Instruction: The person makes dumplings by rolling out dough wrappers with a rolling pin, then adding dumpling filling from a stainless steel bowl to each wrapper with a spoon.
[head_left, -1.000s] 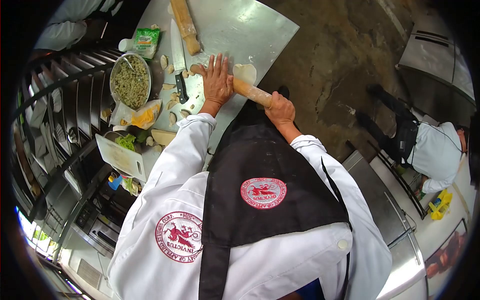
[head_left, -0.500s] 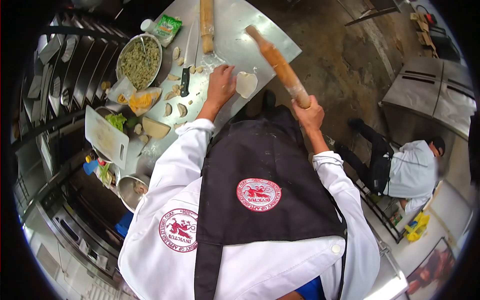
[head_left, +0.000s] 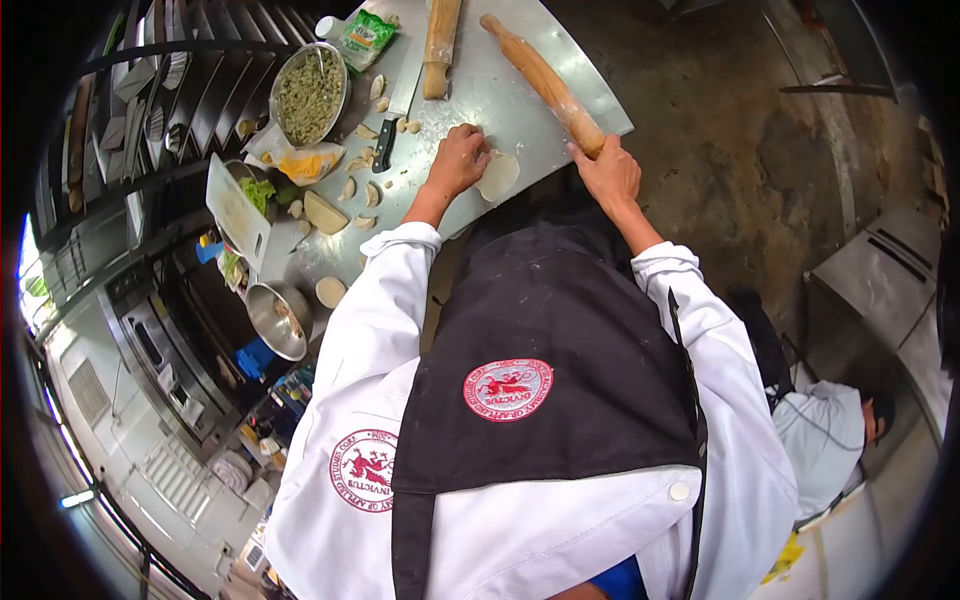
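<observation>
Both my hands work apart: left hand (head_left: 460, 158), fingers curled, pins the dough (head_left: 497, 175) at the table (head_left: 560, 140) edge; right hand (head_left: 608, 172) grips the pin (head_left: 545, 85), parked aside.

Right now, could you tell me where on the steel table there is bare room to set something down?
Bare steel table shows between the second rolling pin and the rolling pin held by the right hand. It is crowded left of the left hand: knife, folded dumplings, filling bowl.
</observation>
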